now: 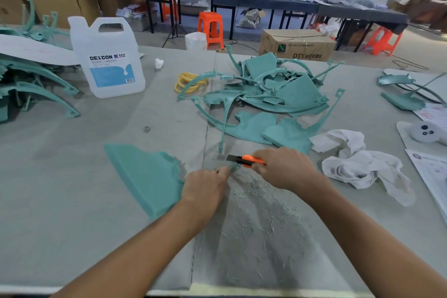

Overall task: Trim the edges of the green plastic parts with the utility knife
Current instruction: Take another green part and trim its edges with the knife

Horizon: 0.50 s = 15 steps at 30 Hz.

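Shavings (256,203) litter the table (72,201) under both hands. The left hand (205,189) pinches a small green scrap (234,167), blurred and mostly hidden. The right hand (285,168) grips the orange utility knife (251,160), its handle buried in the fist. A flat green plastic part (147,176) lies beside the left wrist.

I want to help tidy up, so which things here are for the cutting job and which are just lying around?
For the job: utility knife, in the right hand; small green piece, pinched by the left hand; flat green part; pile of green parts.
Just lying about: jug; yellow rings; white cloths; plush toy; cardboard box.
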Tool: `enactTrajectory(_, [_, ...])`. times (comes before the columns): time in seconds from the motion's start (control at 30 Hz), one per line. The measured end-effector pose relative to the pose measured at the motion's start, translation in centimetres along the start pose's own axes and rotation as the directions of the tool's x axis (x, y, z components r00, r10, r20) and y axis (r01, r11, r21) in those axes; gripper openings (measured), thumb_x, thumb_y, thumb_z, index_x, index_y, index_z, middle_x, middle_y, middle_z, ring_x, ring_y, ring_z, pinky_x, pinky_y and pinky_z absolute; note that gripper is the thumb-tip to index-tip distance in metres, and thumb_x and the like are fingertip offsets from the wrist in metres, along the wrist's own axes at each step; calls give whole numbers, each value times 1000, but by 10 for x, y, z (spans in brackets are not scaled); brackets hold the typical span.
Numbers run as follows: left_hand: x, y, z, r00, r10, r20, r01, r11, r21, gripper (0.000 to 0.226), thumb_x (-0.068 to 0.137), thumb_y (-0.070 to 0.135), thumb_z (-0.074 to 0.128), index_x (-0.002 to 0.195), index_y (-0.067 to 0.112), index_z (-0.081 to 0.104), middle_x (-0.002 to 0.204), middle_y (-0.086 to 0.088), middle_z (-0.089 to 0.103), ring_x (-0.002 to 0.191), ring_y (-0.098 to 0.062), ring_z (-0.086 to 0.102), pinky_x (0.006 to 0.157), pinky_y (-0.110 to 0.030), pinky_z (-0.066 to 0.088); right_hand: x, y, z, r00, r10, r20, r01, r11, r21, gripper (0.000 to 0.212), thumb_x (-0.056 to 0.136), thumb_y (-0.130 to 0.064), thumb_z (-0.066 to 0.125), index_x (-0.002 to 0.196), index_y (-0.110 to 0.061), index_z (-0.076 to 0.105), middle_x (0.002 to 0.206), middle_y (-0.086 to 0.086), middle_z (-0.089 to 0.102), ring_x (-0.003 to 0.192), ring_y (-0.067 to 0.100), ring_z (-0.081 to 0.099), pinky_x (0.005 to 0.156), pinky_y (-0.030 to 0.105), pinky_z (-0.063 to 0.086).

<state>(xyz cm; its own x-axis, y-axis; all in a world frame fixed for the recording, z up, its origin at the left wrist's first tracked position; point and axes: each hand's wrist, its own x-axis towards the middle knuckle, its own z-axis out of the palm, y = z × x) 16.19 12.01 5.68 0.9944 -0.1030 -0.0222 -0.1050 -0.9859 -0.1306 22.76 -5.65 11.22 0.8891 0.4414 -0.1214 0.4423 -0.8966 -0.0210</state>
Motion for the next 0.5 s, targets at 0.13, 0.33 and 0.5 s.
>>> enactTrajectory(0.13, [2,-1,3,1000,-11,5,11,1000,-11,32,99,4,43,129,14,41,114,-10,69,102,-31,68,68,-35,37,7,0,-2,1000,-2,12,3,999,-54,22,104,-47,42,105,-36,61,79,-11,54,74,16,56,61,31,39])
enactTrajectory(0.33, [1,-2,5,1000,0,-19,0,1000,-23,29,99,4,45,126,14,42,109,-10,69,95,-30,67,65,-33,37,18,17,-7,989,144,46,-140,987,-76,23,102,-40,45,109,-31,65,86,-3,62,80,20,61,75,35,53])
enactTrajectory(0.5, [2,-1,5,1000,-13,-17,12,1000,-27,28,99,4,44,126,14,42,109,-10,68,95,-29,67,65,-35,37,8,40,-15,986,164,34,-163,986,-41,25,103,-44,44,110,-31,64,89,-3,64,81,22,62,72,34,48])
